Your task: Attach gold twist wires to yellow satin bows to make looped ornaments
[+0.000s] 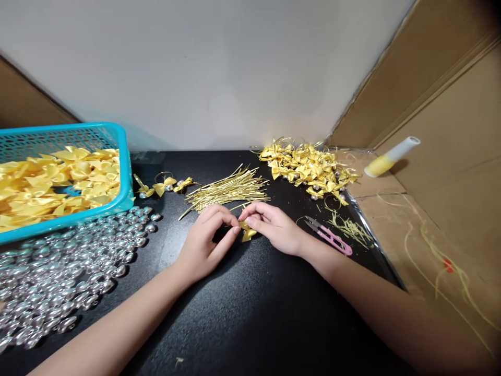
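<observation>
Both hands meet near the middle of the black table (pixel 219 324), over a small yellow bow (pixel 248 233). My left hand (pixel 211 237) curves in from the left, its thumb and index fingertips close together at the bow's left edge; whatever lies between them is too small to make out. My right hand (pixel 276 227) pinches the bow from the right with thumb and index finger. Just behind the hands lies a loose bundle of gold twist ties (pixel 229 189). Farther back on the right is a pile of yellow bows with silver beads and gold loops (pixel 305 167).
A blue basket (pixel 127 172) of yellow bows stands at the left, with many silver beads (pixel 74 271) spread before it. Several finished-looking bows (pixel 160 188) lie beside it. Pink snips (pixel 332 239), green-yellow clippings (pixel 354 230) and a thread cone (pixel 391 156) are at the right.
</observation>
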`<state>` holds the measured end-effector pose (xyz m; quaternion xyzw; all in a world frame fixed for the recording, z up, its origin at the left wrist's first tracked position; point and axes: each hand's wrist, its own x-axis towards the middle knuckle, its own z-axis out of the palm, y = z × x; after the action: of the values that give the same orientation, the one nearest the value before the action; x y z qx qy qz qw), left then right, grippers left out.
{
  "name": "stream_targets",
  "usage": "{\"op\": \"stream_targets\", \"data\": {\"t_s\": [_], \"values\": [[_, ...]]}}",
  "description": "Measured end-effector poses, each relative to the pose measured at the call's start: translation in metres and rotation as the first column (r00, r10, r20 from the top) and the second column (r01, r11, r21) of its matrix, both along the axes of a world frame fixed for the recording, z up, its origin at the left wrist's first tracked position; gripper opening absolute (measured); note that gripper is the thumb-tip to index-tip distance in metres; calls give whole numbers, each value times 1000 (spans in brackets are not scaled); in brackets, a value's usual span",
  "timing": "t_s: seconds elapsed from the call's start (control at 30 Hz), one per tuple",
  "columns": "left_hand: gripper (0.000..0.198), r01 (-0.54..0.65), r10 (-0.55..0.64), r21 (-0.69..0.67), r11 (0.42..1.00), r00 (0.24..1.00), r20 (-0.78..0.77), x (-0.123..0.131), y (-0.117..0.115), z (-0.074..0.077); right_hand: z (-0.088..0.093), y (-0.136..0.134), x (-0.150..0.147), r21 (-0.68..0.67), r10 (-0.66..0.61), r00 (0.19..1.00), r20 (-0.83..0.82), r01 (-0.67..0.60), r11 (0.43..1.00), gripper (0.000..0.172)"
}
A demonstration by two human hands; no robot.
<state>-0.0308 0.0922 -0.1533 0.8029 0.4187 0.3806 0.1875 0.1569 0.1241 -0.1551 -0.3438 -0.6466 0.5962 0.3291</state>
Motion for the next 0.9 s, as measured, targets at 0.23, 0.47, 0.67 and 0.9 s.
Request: {"op": "stream_targets", "data": {"t_s": [0.23,0.47,0.67,0.9], "values": [[9,-39,39,-45,998,999,-17,1,1,0,-3,1,0,-71,-11,995,-95,4,997,17],[12,-27,29,35,999,998,-48,1,0,-1,-7,2,-1,-87,-19,986,-168,5,996,23],[14,-45,74,203,978,988,-134,1,-2,-5,-5,2,-2,-111,-9,980,-199,-13,994,22],[10,8,19,215,977,992,-125,-2,0,-4,-9,3,-2,-204,-46,970,-239,-4,979,22]]}}
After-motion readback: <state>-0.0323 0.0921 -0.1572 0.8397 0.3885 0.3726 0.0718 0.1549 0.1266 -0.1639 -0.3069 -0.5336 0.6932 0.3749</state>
